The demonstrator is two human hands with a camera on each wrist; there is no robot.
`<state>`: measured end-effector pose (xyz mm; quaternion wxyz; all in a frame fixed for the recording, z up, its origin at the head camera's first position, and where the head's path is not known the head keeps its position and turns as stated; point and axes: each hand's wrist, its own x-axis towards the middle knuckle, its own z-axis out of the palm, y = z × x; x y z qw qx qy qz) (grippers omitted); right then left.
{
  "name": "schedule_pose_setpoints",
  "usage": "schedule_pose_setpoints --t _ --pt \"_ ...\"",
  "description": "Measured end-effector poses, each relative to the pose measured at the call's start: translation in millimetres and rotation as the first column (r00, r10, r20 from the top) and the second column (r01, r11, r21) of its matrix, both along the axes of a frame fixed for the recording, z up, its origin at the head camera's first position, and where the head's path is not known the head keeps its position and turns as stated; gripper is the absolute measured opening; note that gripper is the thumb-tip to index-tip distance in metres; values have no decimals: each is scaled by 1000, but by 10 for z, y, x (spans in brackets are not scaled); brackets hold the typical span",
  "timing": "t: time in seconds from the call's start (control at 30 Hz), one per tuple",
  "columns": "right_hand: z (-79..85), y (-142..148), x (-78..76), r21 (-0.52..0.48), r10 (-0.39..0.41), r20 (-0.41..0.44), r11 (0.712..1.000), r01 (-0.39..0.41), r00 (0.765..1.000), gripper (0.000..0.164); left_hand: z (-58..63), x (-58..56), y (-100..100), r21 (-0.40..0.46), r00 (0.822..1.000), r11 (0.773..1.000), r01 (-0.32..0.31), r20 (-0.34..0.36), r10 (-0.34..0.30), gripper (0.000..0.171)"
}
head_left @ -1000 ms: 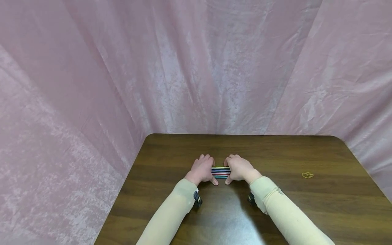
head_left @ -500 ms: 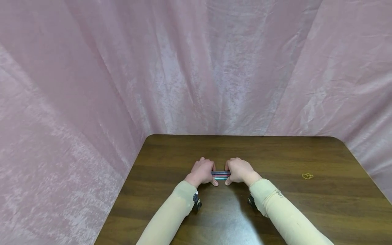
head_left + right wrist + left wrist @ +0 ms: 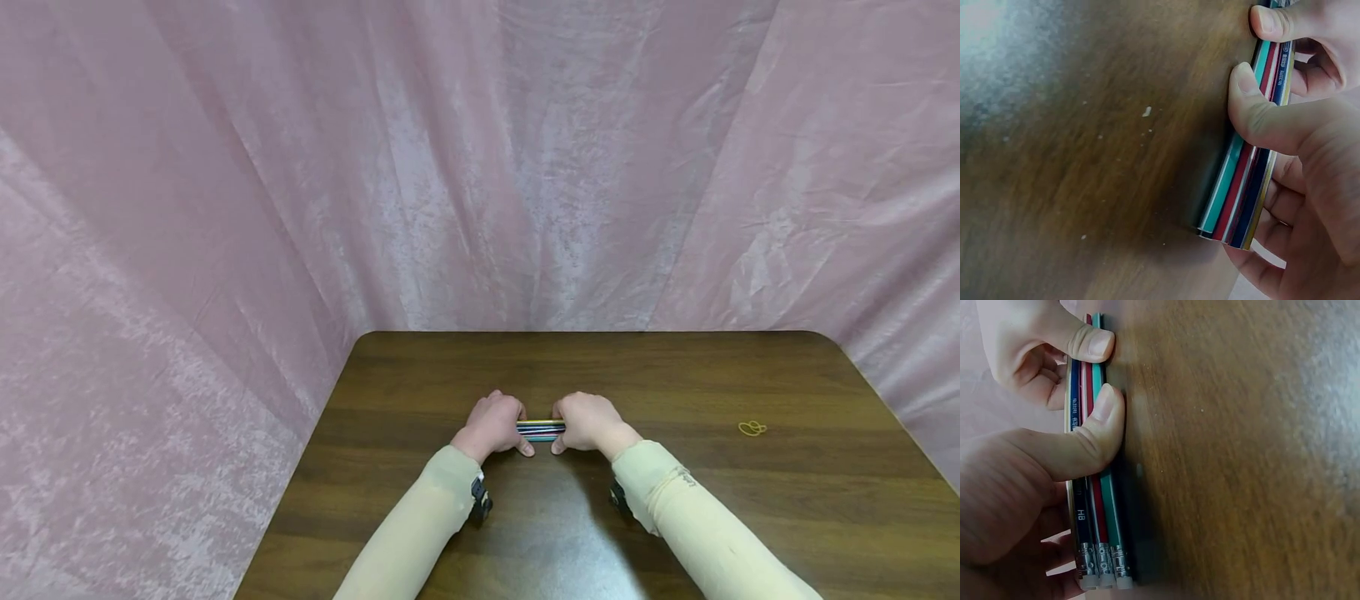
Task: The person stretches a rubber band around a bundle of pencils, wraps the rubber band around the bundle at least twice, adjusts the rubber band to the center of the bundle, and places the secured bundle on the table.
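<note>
Several pencils lie side by side in a bundle across the table, with green, red, dark blue and yellow barrels. My left hand grips the bundle's left part, thumb on the near side and fingers on the far side. Gripping the right part the same way is my right hand. Metal ferrules and white erasers show at the left end in the left wrist view. Flat, unsharpened ends appear at the right end in the right wrist view. Both hands hide parts of the barrels.
Thin yellow loops, like rubber bands, lie on the brown wooden table to the right. A pink curtain hangs behind the table's far edge and along its sides.
Both hands have shifted slightly toward the person with the pencils. From above the bundle looks narrower than one second ago. The yellow loops have stayed where they lay.
</note>
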<state>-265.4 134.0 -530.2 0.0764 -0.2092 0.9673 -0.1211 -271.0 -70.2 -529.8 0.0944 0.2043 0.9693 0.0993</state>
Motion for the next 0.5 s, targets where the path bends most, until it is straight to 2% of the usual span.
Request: schedule_pose_setpoints --t 0.17,0.37,0.5 --pt "37 25 58 3 16 -19 1000 -16 1000 34 3 11 -1 5 1000 1000 18 14 -18 37" --pt "50 41 138 34 62 -41 998 -61 997 33 3 40 2 -65 993 991 118 -2 -118 36" --pt "49 44 180 53 119 -69 992 -115 991 33 13 61 1 -87 990 986 143 4 -143 36"
